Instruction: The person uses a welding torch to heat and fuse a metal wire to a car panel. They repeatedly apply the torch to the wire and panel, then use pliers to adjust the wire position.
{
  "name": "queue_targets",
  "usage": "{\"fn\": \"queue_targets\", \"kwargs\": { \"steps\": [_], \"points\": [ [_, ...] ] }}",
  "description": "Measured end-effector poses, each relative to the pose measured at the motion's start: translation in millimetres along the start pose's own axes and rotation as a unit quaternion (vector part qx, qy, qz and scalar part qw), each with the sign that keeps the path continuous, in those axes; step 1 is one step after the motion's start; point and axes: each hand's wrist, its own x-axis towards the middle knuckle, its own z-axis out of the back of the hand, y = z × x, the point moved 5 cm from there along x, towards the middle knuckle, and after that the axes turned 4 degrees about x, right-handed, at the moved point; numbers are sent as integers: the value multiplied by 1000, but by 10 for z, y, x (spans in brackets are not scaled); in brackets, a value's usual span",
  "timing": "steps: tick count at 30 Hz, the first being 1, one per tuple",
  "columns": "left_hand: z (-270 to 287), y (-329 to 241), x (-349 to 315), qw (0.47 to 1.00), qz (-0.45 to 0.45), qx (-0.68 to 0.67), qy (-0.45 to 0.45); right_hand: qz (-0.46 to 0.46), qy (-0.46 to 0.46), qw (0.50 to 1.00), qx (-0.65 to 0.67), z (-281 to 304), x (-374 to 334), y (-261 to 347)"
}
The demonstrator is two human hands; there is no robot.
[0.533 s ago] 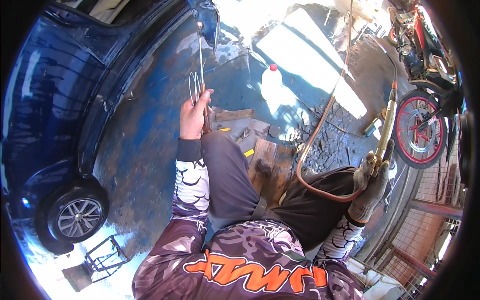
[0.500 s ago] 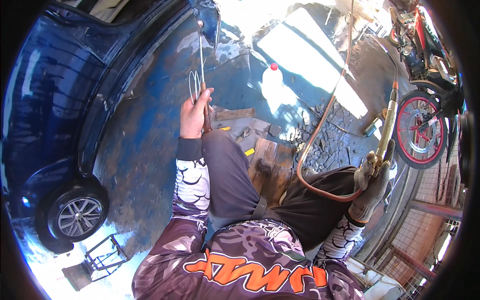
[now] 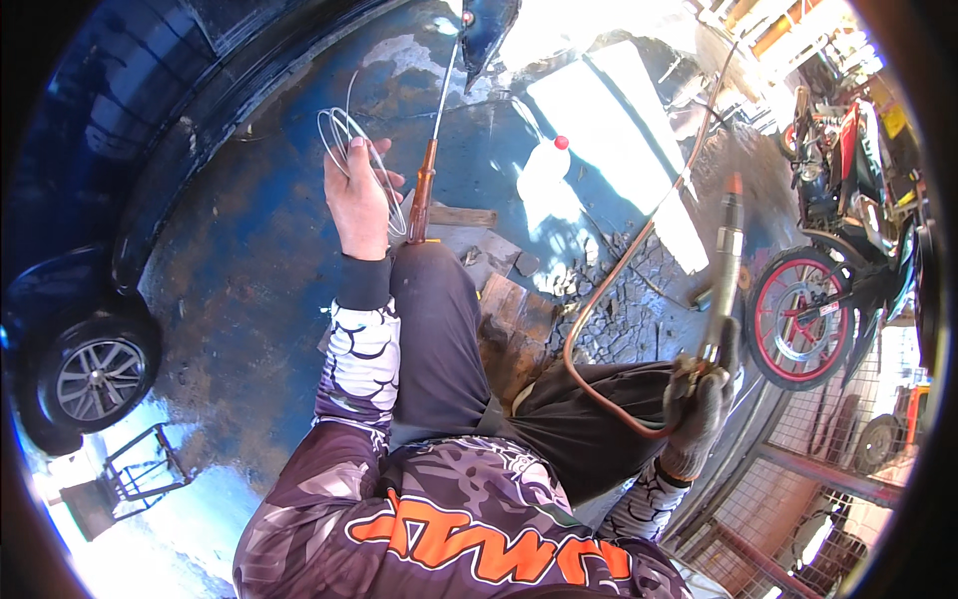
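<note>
My bare left hand (image 3: 359,205) pinches a loose coil of thin wire (image 3: 329,125), above my left knee. Just right of it, out of my grasp, a screwdriver (image 3: 424,185) with an amber handle slants upward. Its butt is by my knee and its shaft reaches a dark blue panel piece (image 3: 487,40) at the top edge. In a grey glove, my right hand (image 3: 696,404) is closed around the body of a brass-coloured gas torch (image 3: 729,250). A reddish-brown hose (image 3: 589,371) loops from the torch across my right thigh. The torch's tip is blurred.
A dark blue car (image 3: 110,180) stands along the left. Wood boards (image 3: 514,324) lie between my legs. Ahead are a white bottle (image 3: 546,170) with a red cap and a sunlit white panel (image 3: 604,130). A motorcycle (image 3: 803,314) and wire mesh (image 3: 818,444) are at the right.
My left hand has let go of the screwdriver and moved left with the wire coil. The torch has shifted left and lower in my right hand. The whole view has turned somewhat.
</note>
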Motion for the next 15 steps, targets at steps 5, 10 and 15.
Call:
{"fn": "queue_targets", "kwargs": {
  "steps": [5,10,15],
  "points": [
    [-154,-82,-66,981,72,-169,60,-66,88,991,-80,-592,-90,88],
    [-253,-233,-360,959,88,-243,119,-115,143,973,-140,-1027,-12,203],
    [-433,-122,-604,974,116,-159,113,-85,169,967,-170,-1332,97,330]
  ]
}}
